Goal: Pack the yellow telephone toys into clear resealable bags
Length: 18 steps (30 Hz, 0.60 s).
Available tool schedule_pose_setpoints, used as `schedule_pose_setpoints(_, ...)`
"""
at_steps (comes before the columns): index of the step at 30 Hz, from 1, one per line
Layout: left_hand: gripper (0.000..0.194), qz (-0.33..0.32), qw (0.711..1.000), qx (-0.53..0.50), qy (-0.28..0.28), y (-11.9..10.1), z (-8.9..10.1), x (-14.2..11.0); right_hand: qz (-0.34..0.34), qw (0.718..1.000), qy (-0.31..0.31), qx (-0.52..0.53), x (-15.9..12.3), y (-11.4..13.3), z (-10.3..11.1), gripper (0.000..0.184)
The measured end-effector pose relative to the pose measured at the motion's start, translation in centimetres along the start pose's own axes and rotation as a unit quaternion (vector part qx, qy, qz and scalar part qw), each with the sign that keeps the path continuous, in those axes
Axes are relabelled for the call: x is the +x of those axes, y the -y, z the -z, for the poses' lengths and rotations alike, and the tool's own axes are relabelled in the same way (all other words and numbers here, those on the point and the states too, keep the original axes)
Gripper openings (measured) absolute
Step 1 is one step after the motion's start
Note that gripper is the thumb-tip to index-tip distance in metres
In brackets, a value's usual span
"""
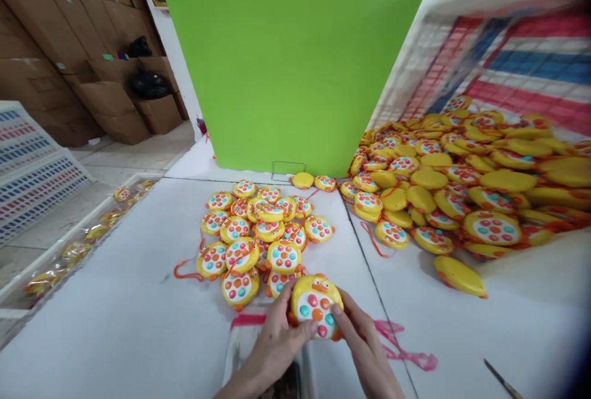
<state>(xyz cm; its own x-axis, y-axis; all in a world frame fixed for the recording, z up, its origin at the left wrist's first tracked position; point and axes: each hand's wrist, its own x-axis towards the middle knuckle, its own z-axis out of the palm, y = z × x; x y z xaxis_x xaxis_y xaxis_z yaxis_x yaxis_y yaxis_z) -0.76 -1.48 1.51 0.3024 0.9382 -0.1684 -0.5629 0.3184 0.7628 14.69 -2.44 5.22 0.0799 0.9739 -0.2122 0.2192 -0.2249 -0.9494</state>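
Observation:
Between my two hands I hold a yellow duck-shaped toy, its white front with pink, orange and blue round buttons facing me. My left hand grips its left side, the thumb lying across the lower front. Around the right side closes my right hand, with its thumb on a button near the edge. Just beyond lies a loose heap of the same duck toys, several with orange cords. Partly hidden under my left forearm is a clear container with a pink edge and dark contents.
A big pile of duck toys spills from a sack at right. A green board stands behind the table. Pink ribbon and a thin pointed tool lie right. Bagged toys fill a crate at left; cartons stand behind.

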Motion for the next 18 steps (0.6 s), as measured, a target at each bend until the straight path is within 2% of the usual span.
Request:
schedule_pose_setpoints(2, 0.062, 0.023, 1.000, -0.017, 0.006, 0.4, 0.2, 0.0, 0.011, 1.000, 0.009, -0.026, -0.1, 0.0, 0.0, 0.049)
schedule_pose_setpoints(3, 0.060, 0.035, 0.999, -0.025, -0.010, 0.8, 0.3, 0.1, 0.014, 0.999, 0.016, -0.035, -0.1, -0.1, -0.1, 0.050)
schedule_pose_setpoints(7, 0.058, 0.081, 0.983, -0.064, -0.154, 2.1, 0.7, 0.4, 0.024, 0.997, 0.045, -0.050, -0.3, -1.0, -0.4, 0.045)
schedule_pose_setpoints(8, 0.057, 0.075, 0.980, -0.075, -0.171, 2.0, 0.7, 0.7, 0.027, 0.997, 0.042, -0.057, -0.3, -1.3, -0.3, 0.044)
schedule_pose_setpoints(10, 0.052, 0.037, 0.980, -0.096, -0.168, 1.1, 1.0, 1.4, 0.033, 0.996, 0.017, -0.085, -0.1, -1.9, 0.8, 0.043)
schedule_pose_setpoints(12, 0.044, -0.011, 0.978, -0.128, -0.166, -0.7, 1.8, 2.6, 0.041, 0.990, -0.025, -0.131, 0.7, -2.4, 3.1, 0.045)
schedule_pose_setpoints(14, 0.034, -0.043, 0.964, -0.182, -0.190, -2.8, 3.1, 4.1, 0.049, 0.974, -0.090, -0.201, 2.0, -2.8, 6.7, 0.050)
schedule_pose_setpoints(16, 0.022, -0.054, 0.947, -0.235, -0.213, -4.4, 4.7, 5.4, 0.066, 0.932, -0.192, -0.300, 3.7, -3.2, 11.0, 0.056)
schedule_pose_setpoints(18, 0.019, -0.046, 0.940, -0.262, -0.214, -5.4, 6.1, 6.4, 0.111, 0.869, -0.272, -0.398, 5.6, -3.6, 15.5, 0.058)
